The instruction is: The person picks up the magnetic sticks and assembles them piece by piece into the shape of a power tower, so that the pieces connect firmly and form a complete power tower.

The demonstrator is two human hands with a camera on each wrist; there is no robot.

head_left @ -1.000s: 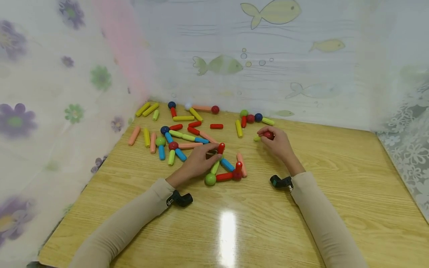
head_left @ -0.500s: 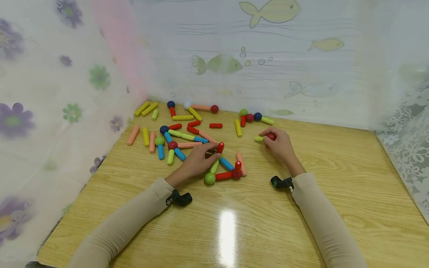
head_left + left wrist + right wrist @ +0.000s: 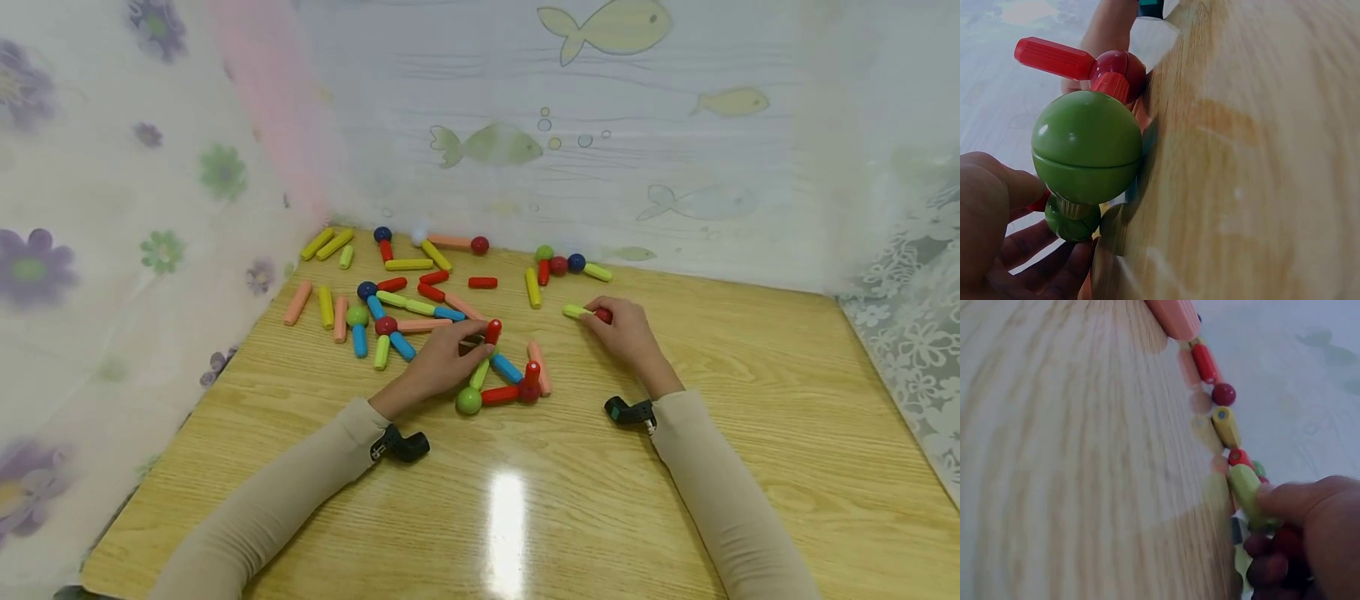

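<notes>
My left hand (image 3: 444, 360) pinches an upright red magnetic stick (image 3: 492, 332) above one corner of a triangular frame. That frame has a green ball (image 3: 469, 401), a red stick (image 3: 500, 395), a blue stick (image 3: 507, 368) and a dark red ball (image 3: 528, 391) with a second red stick (image 3: 532, 372) standing on it. In the left wrist view, a smaller-looking green ball (image 3: 1072, 219) sits by my left fingers. My right hand (image 3: 624, 333) holds a yellow-green magnetic stick (image 3: 576, 311) with a red ball (image 3: 603, 315) at its end; the right wrist view shows the thumb on this stick (image 3: 1245, 485).
Behind my left hand lie several loose and joined sticks and balls, such as a salmon stick (image 3: 298, 302) and a navy ball (image 3: 367, 290). Another joined group with a navy ball (image 3: 576, 262) lies near the back curtain (image 3: 480, 100). A salmon stick (image 3: 540, 368) lies beside the frame.
My right hand has shifted its fingers back along its piece, so more of the yellow-green stick shows, pointing left. The left hand stays at the frame's corner.
</notes>
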